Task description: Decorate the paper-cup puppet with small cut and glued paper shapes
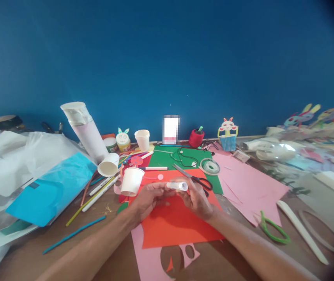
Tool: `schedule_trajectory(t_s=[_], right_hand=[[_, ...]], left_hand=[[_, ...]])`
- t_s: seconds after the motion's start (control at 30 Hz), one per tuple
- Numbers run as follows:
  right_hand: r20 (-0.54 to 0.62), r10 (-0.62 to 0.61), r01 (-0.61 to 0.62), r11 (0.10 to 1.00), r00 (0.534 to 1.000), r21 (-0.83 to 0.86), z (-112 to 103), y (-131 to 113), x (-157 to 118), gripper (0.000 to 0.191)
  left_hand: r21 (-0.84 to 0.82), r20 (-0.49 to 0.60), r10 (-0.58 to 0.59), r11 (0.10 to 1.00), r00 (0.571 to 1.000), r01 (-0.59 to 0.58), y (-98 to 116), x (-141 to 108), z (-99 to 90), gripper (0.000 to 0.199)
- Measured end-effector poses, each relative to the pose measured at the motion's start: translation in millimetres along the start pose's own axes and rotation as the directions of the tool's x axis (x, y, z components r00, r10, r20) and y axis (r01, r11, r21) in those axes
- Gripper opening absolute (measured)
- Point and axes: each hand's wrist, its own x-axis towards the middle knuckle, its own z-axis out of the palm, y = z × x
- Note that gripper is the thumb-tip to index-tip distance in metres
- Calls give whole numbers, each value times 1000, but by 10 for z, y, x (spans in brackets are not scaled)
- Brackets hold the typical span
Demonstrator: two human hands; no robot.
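Above an orange sheet of paper (181, 226), a small white tube (177, 186) lies sideways between my two hands, its round end turned to the right. My left hand (152, 197) pinches its left end. Fingers of my right hand (197, 199) are closed round its right side; some fingertips are hidden. Black-handled scissors (194, 178) rest just beyond my right hand, blades pointing to the back left. Beside my left hand a white paper cup (131, 182) stands slightly tilted. A white marker (156, 168) lies behind the hands on green paper (167, 156).
Pink paper (251, 179), a tape roll (210, 166) and a green pipe cleaner (273, 230) lie on the right. A tall white bottle (85, 130) and a blue packet (52, 191) are on the left. A rabbit-faced blue cup (228, 142) stands at the back, near the wall.
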Motion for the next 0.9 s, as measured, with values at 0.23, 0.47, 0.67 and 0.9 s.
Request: schedule_trajectory(t_s=[0.23, 0.47, 0.67, 0.9], right_hand=[[29, -8, 7, 1000, 1000, 22, -18, 12, 7, 27], [55, -21, 21, 1000, 998, 9, -8, 23, -2, 28], [86, -48, 47, 999, 995, 18, 14, 33, -18, 26], [99, -48, 46, 999, 994, 24, 42, 39, -28, 30]], left_hand=[[-86, -1, 13, 996, 1000, -13, 9, -10, -8, 25], [-108, 36, 19, 994, 999, -15, 13, -13, 10, 28], [-153, 47, 21, 988, 999, -13, -23, 2, 7, 31], [-165, 87, 19, 986, 996, -5, -40, 7, 31, 40]])
